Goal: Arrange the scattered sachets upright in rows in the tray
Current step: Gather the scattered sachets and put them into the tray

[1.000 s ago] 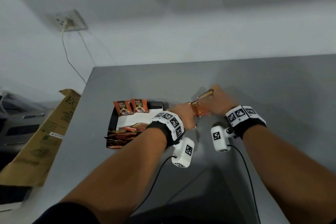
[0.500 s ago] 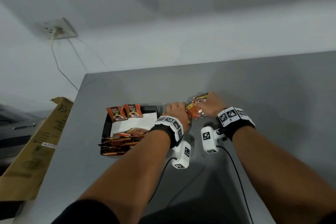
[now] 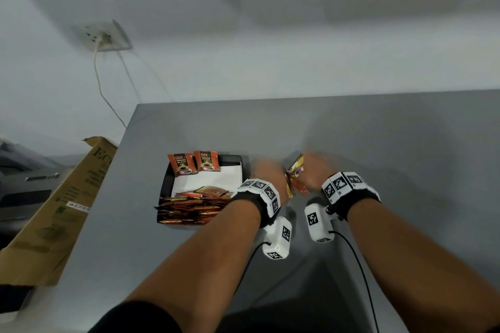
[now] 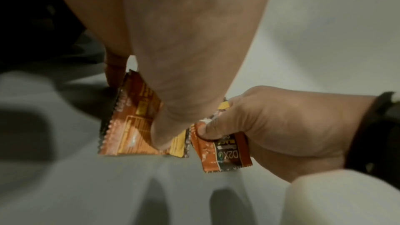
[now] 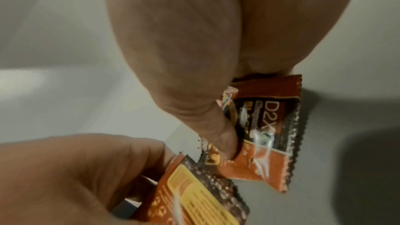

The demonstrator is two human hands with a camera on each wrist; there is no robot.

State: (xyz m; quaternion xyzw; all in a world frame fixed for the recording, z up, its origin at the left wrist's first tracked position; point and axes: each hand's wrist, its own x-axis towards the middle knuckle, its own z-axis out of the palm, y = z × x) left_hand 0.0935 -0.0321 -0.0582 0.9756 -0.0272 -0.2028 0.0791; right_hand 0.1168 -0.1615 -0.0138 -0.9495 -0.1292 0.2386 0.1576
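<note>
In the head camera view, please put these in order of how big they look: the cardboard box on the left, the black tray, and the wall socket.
As they look:
1. cardboard box, though it is nearer the camera
2. black tray
3. wall socket, though it is farthest, so its true size is unsure

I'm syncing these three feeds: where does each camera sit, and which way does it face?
Head: worn on the head, looking down at the tray; both forearms show.
Left wrist: looks along the left hand pinching a sachet.
Right wrist: looks along the right hand pinching a D2X sachet.
Shared: both wrist views show both hands and both sachets.
</note>
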